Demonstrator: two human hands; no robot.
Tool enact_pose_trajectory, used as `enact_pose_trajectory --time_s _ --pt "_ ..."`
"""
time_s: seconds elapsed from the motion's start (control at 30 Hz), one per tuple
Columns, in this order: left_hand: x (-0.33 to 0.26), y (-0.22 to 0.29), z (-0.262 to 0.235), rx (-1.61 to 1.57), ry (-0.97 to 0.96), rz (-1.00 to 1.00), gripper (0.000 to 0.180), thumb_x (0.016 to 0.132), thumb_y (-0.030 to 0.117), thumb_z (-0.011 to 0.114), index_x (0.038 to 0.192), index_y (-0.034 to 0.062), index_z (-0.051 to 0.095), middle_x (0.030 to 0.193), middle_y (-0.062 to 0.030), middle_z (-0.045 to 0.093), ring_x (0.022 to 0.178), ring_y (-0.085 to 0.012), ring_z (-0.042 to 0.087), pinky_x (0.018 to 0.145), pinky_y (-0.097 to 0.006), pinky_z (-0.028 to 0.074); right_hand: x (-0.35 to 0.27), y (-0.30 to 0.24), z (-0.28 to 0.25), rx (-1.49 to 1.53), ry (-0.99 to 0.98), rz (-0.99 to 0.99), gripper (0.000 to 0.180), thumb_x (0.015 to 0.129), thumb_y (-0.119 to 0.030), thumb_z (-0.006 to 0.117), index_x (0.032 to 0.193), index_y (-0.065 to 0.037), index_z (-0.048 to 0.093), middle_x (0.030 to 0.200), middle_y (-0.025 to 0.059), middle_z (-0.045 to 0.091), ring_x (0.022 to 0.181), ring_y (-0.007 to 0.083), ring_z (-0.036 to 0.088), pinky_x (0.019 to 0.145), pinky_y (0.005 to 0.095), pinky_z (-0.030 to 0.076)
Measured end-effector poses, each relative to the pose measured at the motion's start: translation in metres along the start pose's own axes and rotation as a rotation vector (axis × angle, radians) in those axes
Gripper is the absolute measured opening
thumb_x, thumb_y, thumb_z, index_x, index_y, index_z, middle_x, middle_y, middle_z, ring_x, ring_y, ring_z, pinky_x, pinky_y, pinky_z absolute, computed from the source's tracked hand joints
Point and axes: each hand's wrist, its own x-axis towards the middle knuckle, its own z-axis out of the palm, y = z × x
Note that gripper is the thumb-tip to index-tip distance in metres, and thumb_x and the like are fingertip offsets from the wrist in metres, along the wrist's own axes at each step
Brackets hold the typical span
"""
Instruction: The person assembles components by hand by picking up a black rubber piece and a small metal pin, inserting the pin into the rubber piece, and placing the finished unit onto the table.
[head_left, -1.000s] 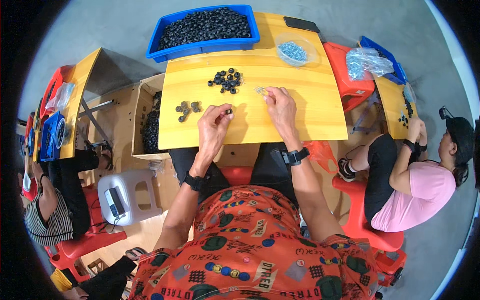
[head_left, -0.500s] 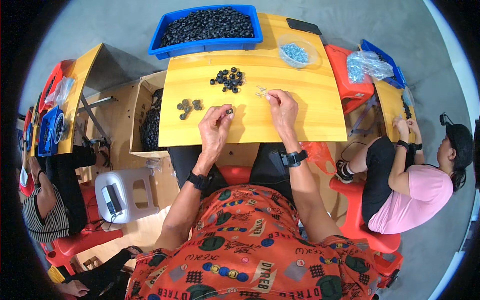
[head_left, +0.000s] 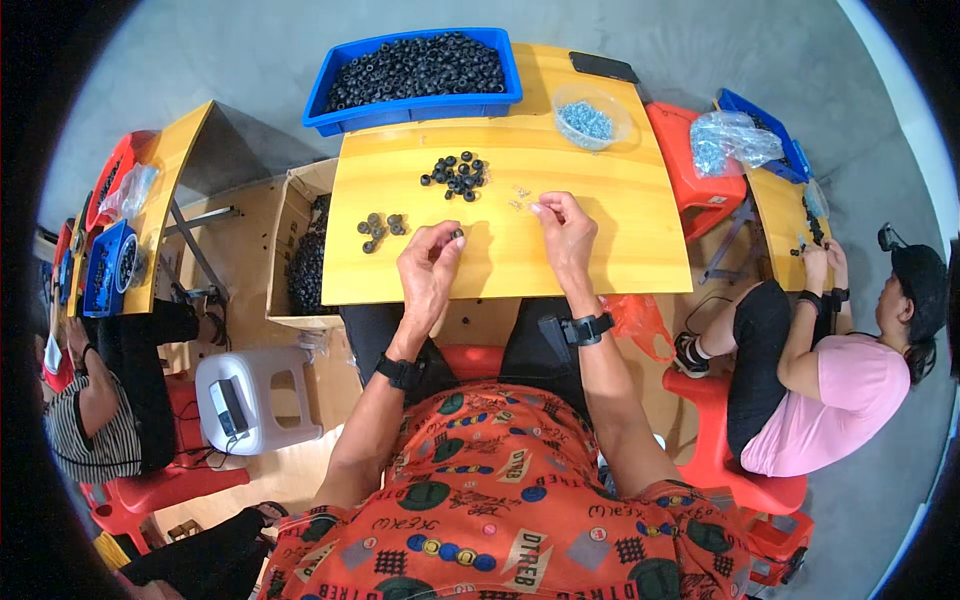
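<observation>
From my remote seat I see the left hand (head_left: pixel 428 262) pinching one black piece (head_left: pixel 458 233) in its fingers, over the near half of the desk (head_left: pixel 620 255). The right hand (head_left: pixel 570 235) has its fingers drawn narrow at some tiny metal bits (head_left: pixel 519 204); I cannot tell whether they grip one. I judge progress as early: a small group of dark pieces (head_left: pixel 374 231) toward the left edge looks done, while a larger black cluster (head_left: pixel 459 180) and the heaped blue tray (head_left: pixel 420 115) by the far-left corner seem left.

Lt brown flr (head_left: pixel 235 260), white stool (head_left: pixel 255 390) on L, red stool (head_left: pixel 705 420) on R, yellow tbl (head_left: pixel 180 160) far L.
</observation>
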Motion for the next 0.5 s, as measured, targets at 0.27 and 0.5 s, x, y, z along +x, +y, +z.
enact_pose_trajectory --time_s 0.27,0.5 --pt "0.032 0.002 0.029 -0.386 -0.078 -0.172 0.017 0.091 0.005 0.057 0.106 -0.0008 0.064 0.084 0.0012 0.056 0.070 -0.0077 0.053 0.064 -0.021 0.043 0.003 -0.005 0.002 0.375 -0.044 0.191 0.015 0.088 -0.009 0.067 0.099 0.001 0.066 0.087 0.0036 0.068 0.071 0.0103 0.061 0.067 0.0228 0.049" --pt "0.041 -0.010 0.060 -0.183 -0.157 -0.120 0.018 0.082 0.010 0.074 0.097 0.0000 0.071 0.087 -0.0017 0.054 0.076 -0.0097 0.052 0.065 -0.024 0.043 -0.003 -0.019 0.007 0.399 -0.101 0.191 0.014 0.089 -0.009 0.066 0.098 0.002 0.067 0.084 0.0032 0.067 0.071 0.0090 0.059 0.067 0.0223 0.048"
